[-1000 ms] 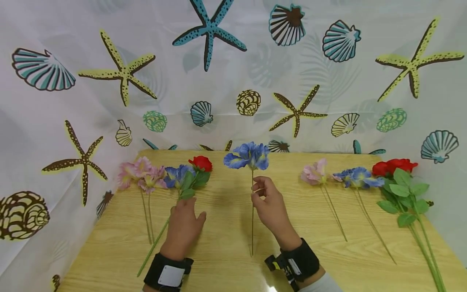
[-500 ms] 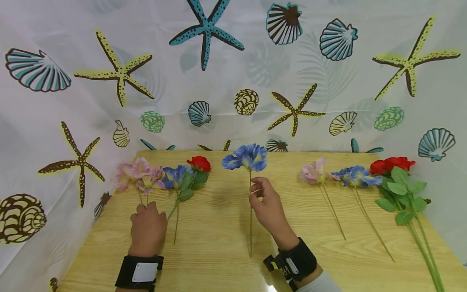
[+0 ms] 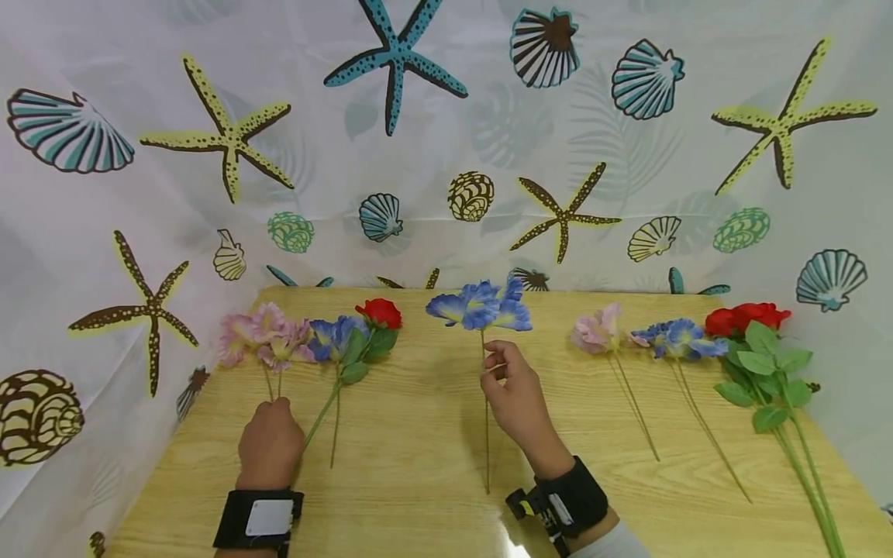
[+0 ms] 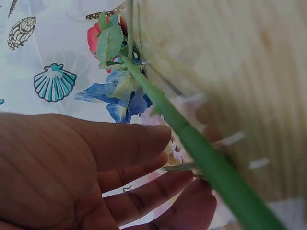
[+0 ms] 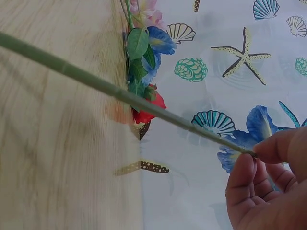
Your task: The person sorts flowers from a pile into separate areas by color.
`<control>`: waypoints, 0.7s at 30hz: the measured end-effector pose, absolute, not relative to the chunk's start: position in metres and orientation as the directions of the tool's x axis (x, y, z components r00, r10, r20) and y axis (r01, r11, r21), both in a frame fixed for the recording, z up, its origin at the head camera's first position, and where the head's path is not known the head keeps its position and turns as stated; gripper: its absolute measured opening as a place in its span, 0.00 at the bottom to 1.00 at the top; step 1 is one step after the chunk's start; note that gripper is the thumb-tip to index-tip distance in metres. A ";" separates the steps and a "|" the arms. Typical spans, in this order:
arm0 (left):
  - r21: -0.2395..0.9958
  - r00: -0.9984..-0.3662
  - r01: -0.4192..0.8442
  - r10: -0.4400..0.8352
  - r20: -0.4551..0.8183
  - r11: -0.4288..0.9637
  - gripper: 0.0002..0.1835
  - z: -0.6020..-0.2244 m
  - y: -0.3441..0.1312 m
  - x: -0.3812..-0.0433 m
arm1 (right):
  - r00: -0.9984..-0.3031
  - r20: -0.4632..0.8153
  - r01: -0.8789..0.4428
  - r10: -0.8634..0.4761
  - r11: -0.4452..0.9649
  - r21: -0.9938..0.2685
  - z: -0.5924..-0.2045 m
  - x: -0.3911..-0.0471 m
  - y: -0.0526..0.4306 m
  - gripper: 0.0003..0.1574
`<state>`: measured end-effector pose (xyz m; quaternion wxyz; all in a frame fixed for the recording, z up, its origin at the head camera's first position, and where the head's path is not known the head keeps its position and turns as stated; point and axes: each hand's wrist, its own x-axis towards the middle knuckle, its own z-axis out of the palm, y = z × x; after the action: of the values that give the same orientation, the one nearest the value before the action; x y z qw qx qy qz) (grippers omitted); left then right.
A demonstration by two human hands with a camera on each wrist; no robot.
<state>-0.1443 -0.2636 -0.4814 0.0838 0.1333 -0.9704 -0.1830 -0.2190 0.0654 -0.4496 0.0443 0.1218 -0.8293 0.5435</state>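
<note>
My right hand (image 3: pixel 515 395) pinches the thin stem of a blue iris-like flower (image 3: pixel 481 306), which stands roughly upright at the middle of the table. In the right wrist view, thumb and fingertips meet on that stem just below the petals (image 5: pixel 240 139). At the left, my left hand (image 3: pixel 272 446) has its fingers curled at the thin stems of the pink flowers (image 3: pixel 268 329), pinching at least one; the head view hides its fingertips. A thick green rose stem (image 4: pixel 182 127) crosses beside this hand in the left wrist view.
Beside the pink flowers lie another blue flower (image 3: pixel 331 339) and a red rose (image 3: pixel 381 312). On the right lie a pink flower (image 3: pixel 598 332), a blue flower (image 3: pixel 678 339) and red roses (image 3: pixel 746 318). A patterned curtain (image 3: pixel 418 170) backs the wooden table (image 3: pixel 412 480).
My left hand has moved left from the red rose and blue flower to the pink flowers' stems, and its fingers have curled in. The held blue flower has turned slightly; my right hand stays put.
</note>
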 end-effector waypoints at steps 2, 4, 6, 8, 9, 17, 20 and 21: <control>0.380 -0.951 -0.239 -0.295 0.097 0.894 0.11 -0.482 -0.266 -0.145 | -0.968 0.198 -0.243 -0.151 0.402 -0.883 -0.452 -0.220 0.068 0.23; 0.388 -0.951 -0.250 -0.300 0.072 0.887 0.12 -0.481 -0.268 -0.145 | -0.971 0.186 -0.232 -0.149 0.417 -0.879 -0.453 -0.221 0.071 0.23; 0.394 -0.951 -0.256 -0.304 0.063 0.883 0.14 -0.481 -0.269 -0.145 | -0.974 0.180 -0.224 -0.141 0.433 -0.873 -0.454 -0.222 0.075 0.24; 0.396 -0.947 -0.263 -0.314 0.069 0.880 0.16 -0.481 -0.269 -0.145 | -0.975 0.179 -0.218 -0.129 0.444 -0.869 -0.453 -0.222 0.079 0.23; 0.396 -0.945 -0.265 -0.318 0.072 0.879 0.17 -0.480 -0.269 -0.145 | -0.976 0.179 -0.215 -0.123 0.449 -0.867 -0.453 -0.223 0.081 0.23; 0.441 -0.930 -0.282 -0.356 0.093 0.852 0.21 -0.482 -0.271 -0.145 | -0.975 0.191 -0.224 -0.117 0.516 -0.827 -0.452 -0.228 0.099 0.23; 0.443 -0.927 -0.285 -0.363 0.099 0.850 0.25 -0.484 -0.273 -0.146 | -0.968 0.216 -0.249 -0.126 0.566 -0.786 -0.452 -0.230 0.106 0.24; 0.441 -0.928 -0.284 -0.360 0.098 0.851 0.27 -0.484 -0.273 -0.147 | -0.966 0.225 -0.258 -0.131 0.582 -0.771 -0.452 -0.230 0.109 0.24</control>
<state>-0.1468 -0.2734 -0.4844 0.0888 0.1680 -0.9580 -0.2147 -0.2303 0.1093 -0.4516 0.0717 0.1098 -0.8864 0.4440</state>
